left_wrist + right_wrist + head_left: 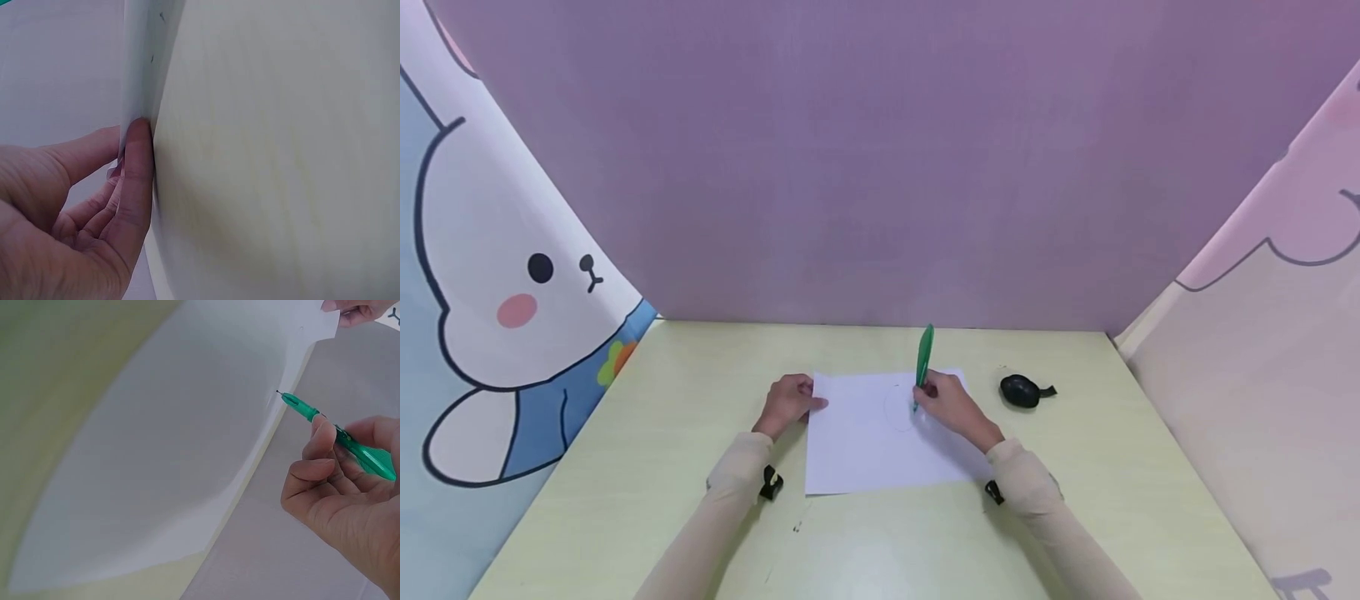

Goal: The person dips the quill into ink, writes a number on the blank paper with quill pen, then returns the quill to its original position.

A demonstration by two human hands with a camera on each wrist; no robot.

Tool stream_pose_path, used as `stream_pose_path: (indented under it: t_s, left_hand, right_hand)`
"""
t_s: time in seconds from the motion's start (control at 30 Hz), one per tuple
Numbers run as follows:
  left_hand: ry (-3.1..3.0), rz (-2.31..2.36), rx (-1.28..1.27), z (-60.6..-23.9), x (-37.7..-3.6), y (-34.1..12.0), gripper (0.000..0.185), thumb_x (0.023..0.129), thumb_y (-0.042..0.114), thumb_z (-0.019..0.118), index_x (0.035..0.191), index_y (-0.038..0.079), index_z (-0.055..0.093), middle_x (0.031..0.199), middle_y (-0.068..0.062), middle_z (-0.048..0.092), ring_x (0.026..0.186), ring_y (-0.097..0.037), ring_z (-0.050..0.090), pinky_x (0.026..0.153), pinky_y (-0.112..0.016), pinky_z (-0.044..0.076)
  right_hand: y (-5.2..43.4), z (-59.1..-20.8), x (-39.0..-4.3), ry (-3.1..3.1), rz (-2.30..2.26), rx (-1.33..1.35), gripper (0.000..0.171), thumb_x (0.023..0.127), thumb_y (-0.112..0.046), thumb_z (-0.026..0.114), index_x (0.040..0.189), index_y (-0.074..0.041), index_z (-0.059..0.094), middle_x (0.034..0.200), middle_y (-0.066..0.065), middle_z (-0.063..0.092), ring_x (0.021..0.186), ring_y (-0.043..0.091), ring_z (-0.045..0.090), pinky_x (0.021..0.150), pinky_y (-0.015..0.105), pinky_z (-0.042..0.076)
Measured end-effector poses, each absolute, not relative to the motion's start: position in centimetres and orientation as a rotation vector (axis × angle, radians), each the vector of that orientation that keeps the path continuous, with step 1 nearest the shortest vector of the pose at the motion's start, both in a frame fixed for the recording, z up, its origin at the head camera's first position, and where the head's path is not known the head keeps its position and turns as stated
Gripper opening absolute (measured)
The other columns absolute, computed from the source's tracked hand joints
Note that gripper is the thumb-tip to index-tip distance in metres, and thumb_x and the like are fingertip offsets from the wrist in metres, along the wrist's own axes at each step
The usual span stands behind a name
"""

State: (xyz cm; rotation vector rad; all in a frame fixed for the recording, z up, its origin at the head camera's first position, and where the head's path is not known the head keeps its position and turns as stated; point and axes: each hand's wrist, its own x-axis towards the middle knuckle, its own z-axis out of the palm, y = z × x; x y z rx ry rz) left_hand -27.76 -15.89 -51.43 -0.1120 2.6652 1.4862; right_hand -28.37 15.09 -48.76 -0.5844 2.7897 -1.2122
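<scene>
A white sheet of paper [857, 446] lies on the table, with a faint curved line on its right half. At the left edge, my left hand [788, 402] pinches the sheet, thumb on top and fingers beneath; the left wrist view shows that hand [81, 219] with the paper's edge [140, 69] between thumb and fingers. My right hand [953, 404] grips a green pen [924, 354], standing nearly upright with its tip at the curved line. From the right wrist, the pen [369, 461] shows a thin point close to the sheet [169, 425]; contact is hard to tell.
A small black rounded object [1020, 391] with a short tab lies on the table [715, 358] right of the paper. Behind rises a purple panel [880, 167]; printed cartoon panels [490, 250] flank the table. Dark marks [797, 527] spot the tabletop near the front.
</scene>
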Motion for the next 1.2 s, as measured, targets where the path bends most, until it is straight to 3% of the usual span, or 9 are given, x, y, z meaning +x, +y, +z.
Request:
stream_pose_path:
  t_s: [1.2]
  left_hand:
    - [2.648,1.499,-0.134,-51.37,-27.87,-15.99,0.024,0.086,0.005,0.083,0.085,0.005,0.059,0.076,-0.001,0.056,0.060,-0.016,0.067,0.061,-0.026,0.054]
  right_hand:
    - [15.04,-49.04,-28.97,2.818,-1.225,-0.650,0.008,0.100,-0.004,0.064,0.099,0.002,0.069,0.086,0.009,0.073,0.077,0.013,0.064,0.069,0.027,0.054]
